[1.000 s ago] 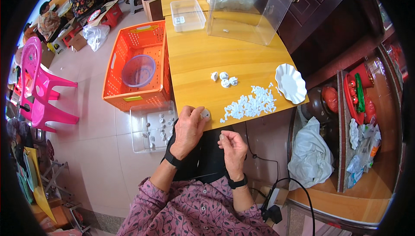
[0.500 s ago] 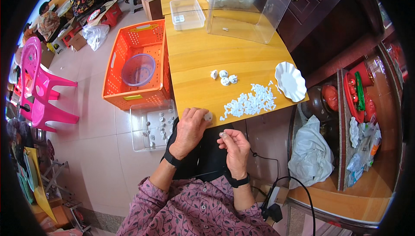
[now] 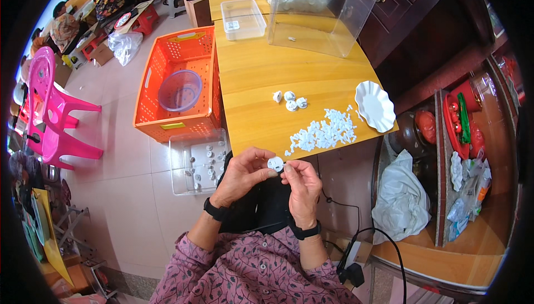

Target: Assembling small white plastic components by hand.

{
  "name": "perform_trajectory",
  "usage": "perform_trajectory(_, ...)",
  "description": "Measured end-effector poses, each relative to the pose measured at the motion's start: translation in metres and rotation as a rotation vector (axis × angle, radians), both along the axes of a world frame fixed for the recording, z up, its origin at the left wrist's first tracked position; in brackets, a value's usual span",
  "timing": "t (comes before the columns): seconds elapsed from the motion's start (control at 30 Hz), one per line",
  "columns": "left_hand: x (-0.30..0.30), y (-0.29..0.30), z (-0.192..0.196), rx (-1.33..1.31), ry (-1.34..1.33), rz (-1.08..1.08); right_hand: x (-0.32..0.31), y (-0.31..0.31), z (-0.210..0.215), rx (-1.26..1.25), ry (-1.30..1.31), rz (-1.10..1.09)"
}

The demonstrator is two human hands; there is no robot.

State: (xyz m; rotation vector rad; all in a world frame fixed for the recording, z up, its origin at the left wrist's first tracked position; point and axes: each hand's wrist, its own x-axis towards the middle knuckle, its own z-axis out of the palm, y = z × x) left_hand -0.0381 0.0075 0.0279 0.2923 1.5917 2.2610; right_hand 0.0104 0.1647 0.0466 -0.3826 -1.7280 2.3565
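Observation:
Just off the near edge of the yellow wooden table (image 3: 256,117), my left hand (image 3: 245,173) pinches a small round white plastic part (image 3: 275,163) by its side, between thumb and fingers. My right hand (image 3: 302,186) is closed at that part's right side, thumb against forefinger; a tiny white tip shows there, mostly hidden by the fingers. Beyond my hands lies a loose heap of tiny white plastic pieces (image 3: 324,132). Several similar round white parts (image 3: 290,104) sit farther back. A scalloped white dish (image 3: 376,107) stands at the table's right edge.
Left of the table are an orange crate (image 3: 177,122) holding a purple basket (image 3: 181,91), and a clear bin (image 3: 178,186) with round parts. Clear boxes (image 3: 317,42) stand at the back. A black cable (image 3: 389,238) hangs at right, near a shelf. People sit far left.
My left hand has drawn back from the table edge with a round white part. My right fingers have come up to meet it; before, the two hands were apart.

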Motion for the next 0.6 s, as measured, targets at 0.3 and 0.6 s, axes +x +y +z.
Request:
perform_trajectory(0.3, 0.010, -0.008, 0.006, 0.220, -0.107, -0.043, 0.010, -0.006, 0.002, 0.198, 0.030, 0.029)
perform_trajectory(0.6, 0.014, -0.007, 0.001, 0.239, -0.118, -0.030, 0.014, -0.007, 0.014, 0.719, 0.215, -0.058)
